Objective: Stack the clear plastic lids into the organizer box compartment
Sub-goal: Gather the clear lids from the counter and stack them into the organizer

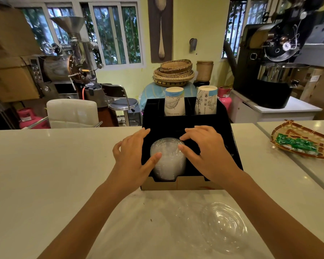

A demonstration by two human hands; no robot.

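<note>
A black organizer box (230, 146) stands on the white counter in front of me. In its front left compartment sits a tall stack of clear plastic lids (168, 165). My left hand (133, 156) rests against the stack's left side with its thumb on the front of the lids. My right hand (206, 148) lies on the stack's right side, thumb and forefinger touching the top lid. Both hands have spread fingers pressed on the stack. One loose clear lid (223, 225) lies on a clear plastic bag (157, 221) near the counter's front.
Two stacks of printed paper cups (174, 101) (206, 100) stand in the box's rear compartments. A woven tray with green packets (303, 143) sits at the right. Behind the counter are a white chair (72, 113), a stool and coffee roasters.
</note>
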